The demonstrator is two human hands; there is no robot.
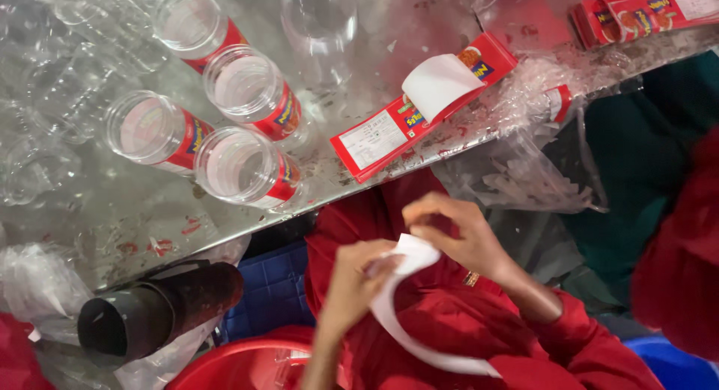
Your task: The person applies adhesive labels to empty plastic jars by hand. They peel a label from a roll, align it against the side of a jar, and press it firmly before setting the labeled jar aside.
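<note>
Pinching white backing strip (404, 315), both hands (408, 259) gripping its top end, long axis trailing down-right

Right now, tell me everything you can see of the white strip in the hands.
The white strip is a long, narrow, thin band that looks like plain paper backing, unprinted. Its upper end is pinched between the left hand and the right hand, where it folds over. From there it hangs in a loose curve, trailing down and to the right across the red garment in the lap. It sits below the table edge.
</note>
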